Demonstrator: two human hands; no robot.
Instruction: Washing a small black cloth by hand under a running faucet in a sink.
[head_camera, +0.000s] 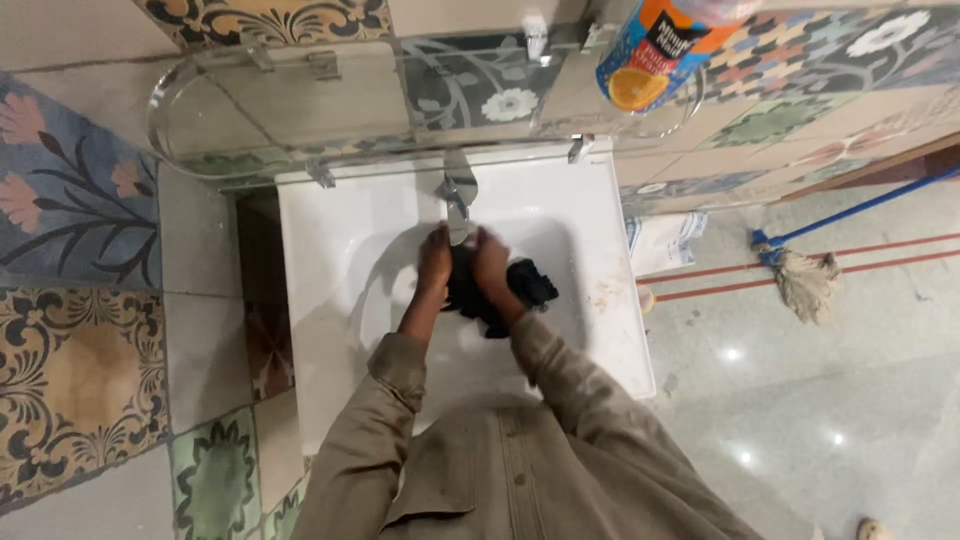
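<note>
Two hands on one dark cloth in the sink.
Your left hand (434, 262) and right hand (491, 262) both clutch the dark cloth (500, 288) over the white sink (340, 250), just below the chrome tap (458, 200); a mop (805, 280) lies on the floor, well apart.

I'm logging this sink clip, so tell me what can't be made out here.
Head view only:
- Dark cloth: partly covered by the left hand and right hand; its kind is unclear.
- Tap: whether water runs is too small to tell.
- Orange bottle: top cut off by the upper edge.
- Mop: handle leaves the right edge.
</note>
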